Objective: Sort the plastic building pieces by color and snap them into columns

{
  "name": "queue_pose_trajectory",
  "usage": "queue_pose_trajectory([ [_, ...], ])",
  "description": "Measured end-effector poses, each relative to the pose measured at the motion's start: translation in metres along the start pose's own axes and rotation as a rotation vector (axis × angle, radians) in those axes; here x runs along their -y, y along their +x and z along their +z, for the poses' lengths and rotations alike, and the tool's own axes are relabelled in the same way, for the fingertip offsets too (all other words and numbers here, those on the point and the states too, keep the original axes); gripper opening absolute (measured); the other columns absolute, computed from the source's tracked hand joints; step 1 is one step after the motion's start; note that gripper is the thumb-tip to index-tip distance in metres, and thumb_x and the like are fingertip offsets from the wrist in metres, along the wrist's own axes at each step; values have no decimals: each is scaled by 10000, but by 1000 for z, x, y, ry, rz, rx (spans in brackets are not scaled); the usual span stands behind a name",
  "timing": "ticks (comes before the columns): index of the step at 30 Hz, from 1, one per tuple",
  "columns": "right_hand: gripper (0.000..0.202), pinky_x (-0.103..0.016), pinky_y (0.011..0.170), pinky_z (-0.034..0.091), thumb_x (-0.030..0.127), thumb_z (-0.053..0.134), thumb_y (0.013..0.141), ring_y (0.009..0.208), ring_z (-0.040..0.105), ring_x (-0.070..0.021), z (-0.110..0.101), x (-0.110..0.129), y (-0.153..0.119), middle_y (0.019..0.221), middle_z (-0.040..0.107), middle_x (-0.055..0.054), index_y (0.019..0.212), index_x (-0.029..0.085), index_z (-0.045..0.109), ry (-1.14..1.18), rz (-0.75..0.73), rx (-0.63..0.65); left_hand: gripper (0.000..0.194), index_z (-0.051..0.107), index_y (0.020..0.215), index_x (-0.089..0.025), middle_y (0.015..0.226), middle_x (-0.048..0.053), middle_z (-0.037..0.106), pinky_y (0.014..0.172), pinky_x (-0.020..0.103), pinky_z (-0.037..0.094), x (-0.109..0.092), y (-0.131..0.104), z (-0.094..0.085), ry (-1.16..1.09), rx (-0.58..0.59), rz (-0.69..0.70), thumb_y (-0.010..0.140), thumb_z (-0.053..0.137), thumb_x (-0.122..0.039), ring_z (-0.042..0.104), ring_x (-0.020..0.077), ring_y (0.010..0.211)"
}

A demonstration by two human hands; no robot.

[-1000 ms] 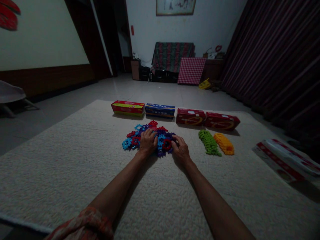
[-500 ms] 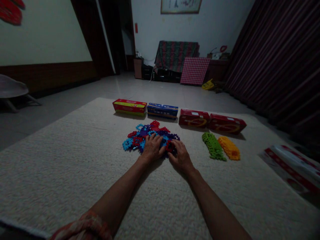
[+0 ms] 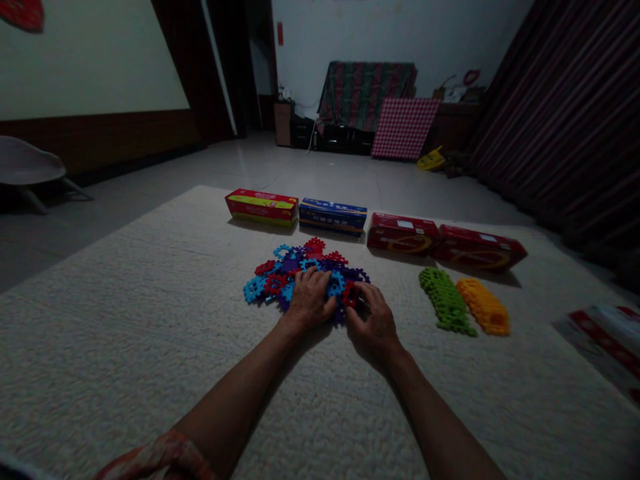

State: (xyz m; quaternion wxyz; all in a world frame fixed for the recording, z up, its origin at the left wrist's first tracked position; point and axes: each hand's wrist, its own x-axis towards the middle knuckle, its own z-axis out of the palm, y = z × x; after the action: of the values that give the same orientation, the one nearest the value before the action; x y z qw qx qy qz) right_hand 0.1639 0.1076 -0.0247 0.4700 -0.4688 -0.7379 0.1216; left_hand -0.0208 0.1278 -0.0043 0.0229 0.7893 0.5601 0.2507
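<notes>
A loose pile of toothed plastic building pieces in red, light blue and purple lies on the pale mat. My left hand rests on the front of the pile with its fingers stretched over the pieces, gripping none that I can see. At the pile's right edge, my right hand pinches a red building piece between thumb and fingers. To the right lie a row of green pieces and a row of orange pieces, both lined up close together.
Along the mat's far side stand a red-and-yellow box, a blue box and two dark red boxes. A clear-and-red package lies at the right. A chair stands on the tiled floor at the left.
The view has shifted slightly, so the boxes and rows appear farther right. My right hand has drawn the red piece a little away from my left hand, which stays on the pile.
</notes>
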Motion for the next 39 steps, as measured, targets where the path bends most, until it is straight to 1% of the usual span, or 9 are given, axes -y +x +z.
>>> queue_pose_trajectory([
  [6,455,-479,979,553,226,607,833,1182,585,-276,-6,-12,6,1269,591,-136,1286,207,582,22,90,-132,545,552,1354,-131,1360,160,626,1122,597,311,-3,0,-3,49,-61,-31,828,601,-264,426,380,1379],
  [9,459,-471,959,559,231,607,819,1165,584,-280,-13,-29,10,1243,591,-144,1277,194,599,-65,129,-205,512,569,1344,-142,1407,157,598,1129,609,302,-10,-1,-5,45,-128,22,846,589,-261,412,382,1399],
  [12,466,-462,959,553,198,573,794,1149,586,-284,-21,-49,9,1243,584,-166,1257,165,614,-163,127,-210,414,622,1284,-173,1398,136,608,1138,561,328,-18,-2,-4,-1,-163,124,882,551,-242,459,337,1374],
  [19,354,-463,985,508,146,546,749,1080,594,-296,-35,-68,5,1134,652,-165,1076,154,681,-337,120,-69,317,698,1173,-203,1371,119,621,1111,575,371,-26,-9,4,-25,-40,303,890,563,-241,499,337,1328],
  [23,318,-450,977,503,162,555,756,1070,603,-288,-36,-69,6,1129,673,-151,1043,173,690,-337,129,-40,278,716,1121,-187,1366,140,613,1087,590,395,-21,-8,7,8,4,293,899,555,-235,485,355,1331],
  [27,332,-454,974,505,166,557,756,1048,613,-284,-38,-69,9,1114,678,-148,1061,169,688,-310,128,-55,295,700,1150,-183,1386,149,599,1092,593,399,-20,-7,7,-18,-24,291,913,524,-205,467,347,1357],
  [30,359,-474,989,503,192,574,766,1083,610,-295,-46,-68,13,1149,665,-154,1108,165,679,-279,120,-100,307,685,1164,-186,1380,139,605,1095,520,429,-30,-9,9,-94,-2,394,942,473,-173,499,292,1335],
  [34,370,-496,1014,493,203,579,770,1118,604,-300,-63,-69,18,1172,653,-150,1126,179,676,-250,116,-136,271,684,1079,-181,1276,136,648,1013,438,488,-55,-10,15,-147,138,552,974,434,-176,555,256,1240],
  [39,348,-493,1037,479,217,574,804,1136,603,-295,-68,-67,22,1194,649,-158,1134,170,670,-250,98,-159,237,645,1048,-209,1170,107,644,968,389,490,-70,-4,22,-112,261,558,971,425,-162,566,224,1143],
])
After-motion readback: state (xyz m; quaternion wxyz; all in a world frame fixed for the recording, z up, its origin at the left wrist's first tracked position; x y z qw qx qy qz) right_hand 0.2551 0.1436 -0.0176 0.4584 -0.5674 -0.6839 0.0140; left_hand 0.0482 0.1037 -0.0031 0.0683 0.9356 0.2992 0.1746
